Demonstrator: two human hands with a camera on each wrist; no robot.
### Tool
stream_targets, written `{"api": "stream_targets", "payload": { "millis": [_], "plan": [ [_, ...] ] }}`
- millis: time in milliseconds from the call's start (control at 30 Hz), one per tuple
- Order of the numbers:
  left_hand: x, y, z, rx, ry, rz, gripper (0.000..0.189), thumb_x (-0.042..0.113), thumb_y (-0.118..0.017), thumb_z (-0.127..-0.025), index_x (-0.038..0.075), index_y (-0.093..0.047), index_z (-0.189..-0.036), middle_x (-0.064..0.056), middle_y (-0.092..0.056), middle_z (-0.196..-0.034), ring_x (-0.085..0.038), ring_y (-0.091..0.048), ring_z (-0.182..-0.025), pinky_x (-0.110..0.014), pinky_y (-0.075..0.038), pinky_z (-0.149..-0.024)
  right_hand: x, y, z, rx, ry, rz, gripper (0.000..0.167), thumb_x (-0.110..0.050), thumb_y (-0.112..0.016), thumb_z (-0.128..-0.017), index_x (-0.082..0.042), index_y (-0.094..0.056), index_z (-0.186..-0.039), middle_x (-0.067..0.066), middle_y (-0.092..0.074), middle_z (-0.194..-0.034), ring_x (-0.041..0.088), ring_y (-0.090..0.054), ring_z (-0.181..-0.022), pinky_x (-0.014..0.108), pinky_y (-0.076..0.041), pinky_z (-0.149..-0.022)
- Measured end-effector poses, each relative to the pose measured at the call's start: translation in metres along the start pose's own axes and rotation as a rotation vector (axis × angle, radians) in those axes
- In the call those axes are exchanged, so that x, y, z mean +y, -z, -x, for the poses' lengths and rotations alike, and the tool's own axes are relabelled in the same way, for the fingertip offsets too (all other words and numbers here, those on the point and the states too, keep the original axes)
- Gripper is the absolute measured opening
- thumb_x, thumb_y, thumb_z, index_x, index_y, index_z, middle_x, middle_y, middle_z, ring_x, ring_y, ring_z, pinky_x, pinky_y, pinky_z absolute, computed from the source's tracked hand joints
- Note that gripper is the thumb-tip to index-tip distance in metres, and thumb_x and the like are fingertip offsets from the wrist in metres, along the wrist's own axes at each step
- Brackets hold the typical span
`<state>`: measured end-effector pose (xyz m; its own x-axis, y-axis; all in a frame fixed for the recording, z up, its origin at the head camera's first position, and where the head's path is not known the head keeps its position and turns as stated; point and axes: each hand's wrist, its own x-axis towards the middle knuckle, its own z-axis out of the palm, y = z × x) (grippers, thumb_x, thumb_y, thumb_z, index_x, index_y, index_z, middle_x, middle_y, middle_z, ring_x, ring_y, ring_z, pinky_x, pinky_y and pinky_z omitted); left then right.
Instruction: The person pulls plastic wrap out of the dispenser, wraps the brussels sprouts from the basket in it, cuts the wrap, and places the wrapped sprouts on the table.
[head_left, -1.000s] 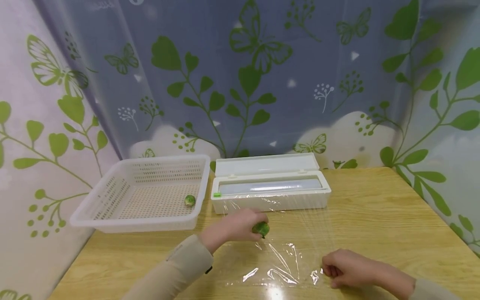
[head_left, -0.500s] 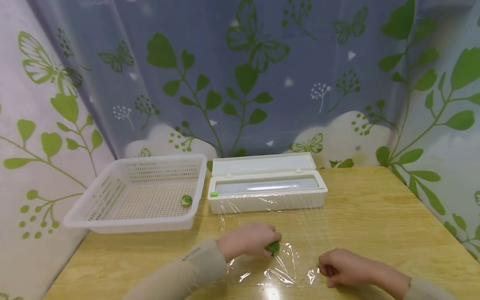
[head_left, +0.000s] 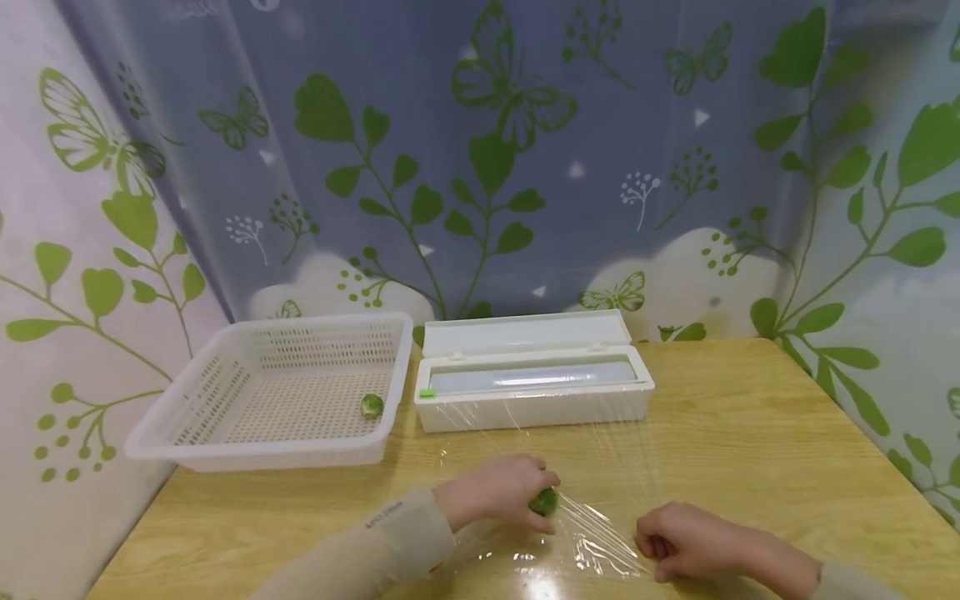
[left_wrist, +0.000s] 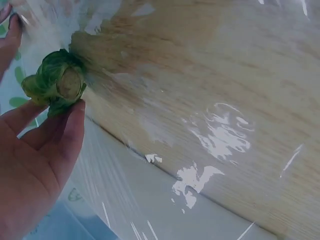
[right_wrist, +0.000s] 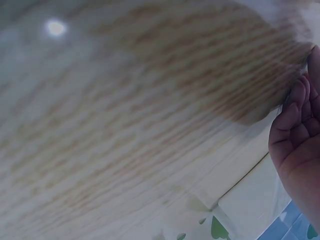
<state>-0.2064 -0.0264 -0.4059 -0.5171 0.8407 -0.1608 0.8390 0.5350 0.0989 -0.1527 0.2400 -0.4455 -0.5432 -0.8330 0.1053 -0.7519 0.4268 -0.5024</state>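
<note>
A green sprout sits over the near part of the wooden table, between the fingers and thumb of the left hand, which are curled around its sides; the left wrist view shows its pale cut end. Clear film puckers beside it, with tight creases running from the sprout towards the right hand. That hand's fingers are bent in, pinching the film's edge. The film stretches back to a long white box that holds a roll, its lid tipped up behind and a green piece at its left front corner. Just left of the box stands a white basket with a second sprout inside, near its right wall. A leaf-patterned curtain hangs behind.
</note>
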Motion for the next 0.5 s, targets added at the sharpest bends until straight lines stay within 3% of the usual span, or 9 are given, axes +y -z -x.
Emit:
{"api": "stream_targets", "payload": {
  "millis": [100, 200, 333, 500],
  "plan": [
    [-0.006, 0.001, 0.0, -0.017, -0.023, 0.145, 0.044, 0.037, -0.059, -0.081, 0.008, -0.054, -0.114, 0.007, -0.055, -0.083, -0.001, -0.046, -0.068, -0.014, -0.041, -0.062, 0.0, -0.002, 0.0, -0.002, 0.003, -0.002, 0.028, -0.012, -0.074, -0.06, -0.017, -0.048, -0.071, -0.019, -0.04, -0.062, -0.009, -0.037, -0.055, 0.008, -0.033, -0.048],
    [-0.013, 0.005, 0.0, -0.039, -0.072, 0.237, 0.032, 0.021, -0.056, -0.08, 0.005, -0.057, -0.107, 0.008, -0.054, -0.079, -0.002, -0.045, -0.065, -0.012, -0.039, -0.059, 0.001, -0.002, 0.0, -0.006, 0.001, 0.0, 0.029, -0.012, -0.074, -0.06, -0.017, -0.048, -0.071, -0.019, -0.04, -0.062, -0.008, -0.037, -0.055, 0.008, -0.033, -0.048],
    [-0.017, 0.009, -0.001, -0.048, -0.124, 0.233, 0.027, 0.006, -0.056, -0.074, 0.004, -0.062, -0.101, 0.005, -0.057, -0.085, -0.004, -0.048, -0.072, -0.012, -0.039, -0.067, 0.002, -0.001, -0.001, -0.007, 0.007, 0.004, 0.029, -0.013, -0.075, -0.06, -0.018, -0.048, -0.071, -0.019, -0.04, -0.062, -0.008, -0.037, -0.055, 0.008, -0.033, -0.048],
    [-0.015, 0.006, -0.005, -0.014, -0.104, 0.173, 0.016, 0.015, -0.062, -0.081, 0.009, -0.063, -0.096, 0.005, -0.059, -0.09, -0.003, -0.052, -0.082, -0.013, -0.039, -0.075, 0.003, 0.0, -0.002, -0.005, 0.017, 0.007, 0.03, -0.014, -0.075, -0.059, -0.017, -0.048, -0.07, -0.019, -0.04, -0.062, -0.009, -0.037, -0.055, 0.006, -0.032, -0.048]
  ]
}}
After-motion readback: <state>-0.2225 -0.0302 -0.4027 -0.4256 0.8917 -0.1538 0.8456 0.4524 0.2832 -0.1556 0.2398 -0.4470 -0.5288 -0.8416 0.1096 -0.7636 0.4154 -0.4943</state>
